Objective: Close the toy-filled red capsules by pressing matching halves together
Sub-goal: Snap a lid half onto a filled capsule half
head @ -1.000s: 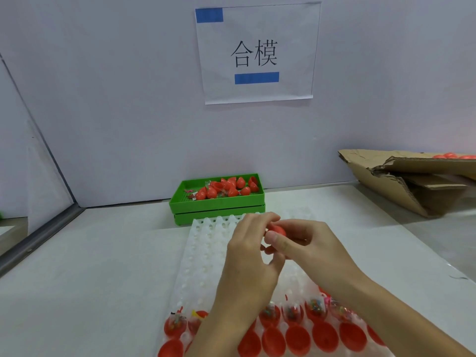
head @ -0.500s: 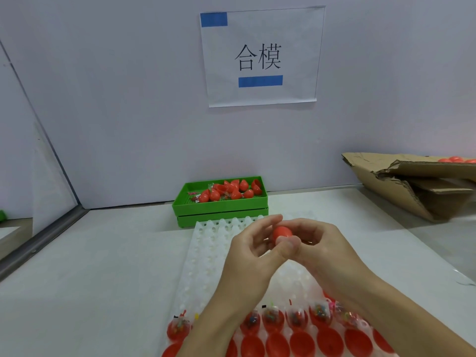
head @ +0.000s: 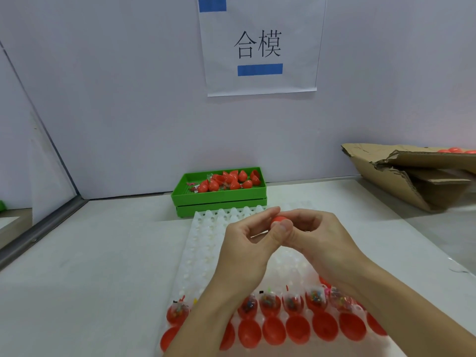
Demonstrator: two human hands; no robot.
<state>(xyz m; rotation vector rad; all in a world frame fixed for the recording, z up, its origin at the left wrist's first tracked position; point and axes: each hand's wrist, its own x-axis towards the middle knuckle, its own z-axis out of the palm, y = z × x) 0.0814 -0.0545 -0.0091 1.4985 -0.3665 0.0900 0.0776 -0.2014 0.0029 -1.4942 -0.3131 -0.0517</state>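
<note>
White tray [head: 206,243]: filled red halves [head: 293,304]; hands [head: 283,235] pinch capsule [head: 278,219].

A torn cardboard box [head: 412,173] sits right; a paper sign [head: 260,45] hangs above

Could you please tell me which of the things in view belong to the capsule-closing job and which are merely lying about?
Belonging:
- small red plastic capsule, pinched by left hand and right hand
- white moulded tray
- toy-filled red halves
- empty red halves

Lying about:
- green crate
- torn cardboard box
- paper sign
</note>
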